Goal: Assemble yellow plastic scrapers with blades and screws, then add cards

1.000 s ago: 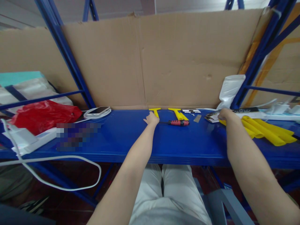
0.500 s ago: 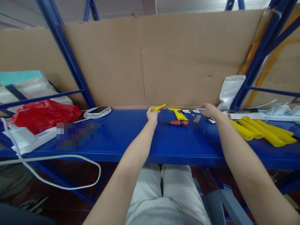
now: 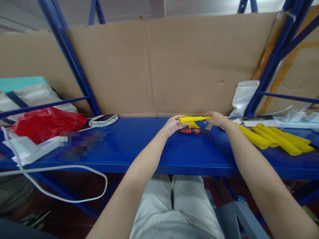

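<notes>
My left hand (image 3: 172, 125) grips the handle end of a yellow scraper tool (image 3: 193, 119), lifted a little above the blue shelf (image 3: 149, 149). My right hand (image 3: 216, 119) pinches the other end of the same tool. Just below it lie a red-and-black screwdriver (image 3: 189, 130) and a second yellow tool (image 3: 192, 125), partly hidden behind the held one.
Several yellow tubes (image 3: 274, 141) lie at the right. A phone on a coiled white cable (image 3: 104, 119), a red bag (image 3: 47, 122) and a white power strip (image 3: 25, 147) sit at the left. A cardboard sheet (image 3: 174, 66) backs the shelf. A white pouch (image 3: 245, 96) leans by the right post.
My left hand picked up the yellow tool from the shelf and carried it right. My right hand left the items at the right and came over to grasp the tool's far end.
</notes>
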`<state>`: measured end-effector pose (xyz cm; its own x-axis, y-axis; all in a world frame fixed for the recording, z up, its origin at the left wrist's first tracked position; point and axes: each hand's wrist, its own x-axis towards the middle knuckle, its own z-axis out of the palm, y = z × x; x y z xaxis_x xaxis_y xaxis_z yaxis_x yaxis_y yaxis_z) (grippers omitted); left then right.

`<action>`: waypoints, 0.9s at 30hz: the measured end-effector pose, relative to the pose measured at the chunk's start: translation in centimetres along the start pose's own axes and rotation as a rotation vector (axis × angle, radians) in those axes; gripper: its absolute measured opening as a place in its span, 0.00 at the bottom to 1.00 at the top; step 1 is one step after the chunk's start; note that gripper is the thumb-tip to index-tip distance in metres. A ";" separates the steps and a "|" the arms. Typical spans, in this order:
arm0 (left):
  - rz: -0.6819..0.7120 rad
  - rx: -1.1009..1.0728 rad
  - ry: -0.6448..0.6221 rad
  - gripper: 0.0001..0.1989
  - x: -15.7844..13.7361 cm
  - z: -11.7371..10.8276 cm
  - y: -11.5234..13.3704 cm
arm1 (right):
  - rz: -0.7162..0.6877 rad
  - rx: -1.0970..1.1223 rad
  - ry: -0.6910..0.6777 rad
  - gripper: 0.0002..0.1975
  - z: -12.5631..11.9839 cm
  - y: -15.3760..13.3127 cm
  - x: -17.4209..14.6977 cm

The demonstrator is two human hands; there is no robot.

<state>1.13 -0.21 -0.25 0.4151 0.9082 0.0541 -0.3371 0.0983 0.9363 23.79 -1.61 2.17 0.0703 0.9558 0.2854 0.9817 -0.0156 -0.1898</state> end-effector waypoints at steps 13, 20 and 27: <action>0.110 0.842 -0.013 0.16 -0.2 0.8 -0.3 | -0.149 -0.019 0.071 0.19 0.7 -1.0 0.3; 0.376 1.659 0.115 0.18 -1.7 1.3 -0.3 | -0.287 0.067 0.139 0.21 1.8 -3.1 0.0; 0.363 1.673 0.214 0.17 -1.3 0.8 -0.4 | -0.501 0.213 0.054 0.26 2.6 -4.8 -0.6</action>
<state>1.41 -1.82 -0.36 0.3652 0.8339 0.4139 0.8522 -0.4784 0.2120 18.59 -1.38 0.45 -0.3818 0.8146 0.4366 0.8404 0.5026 -0.2028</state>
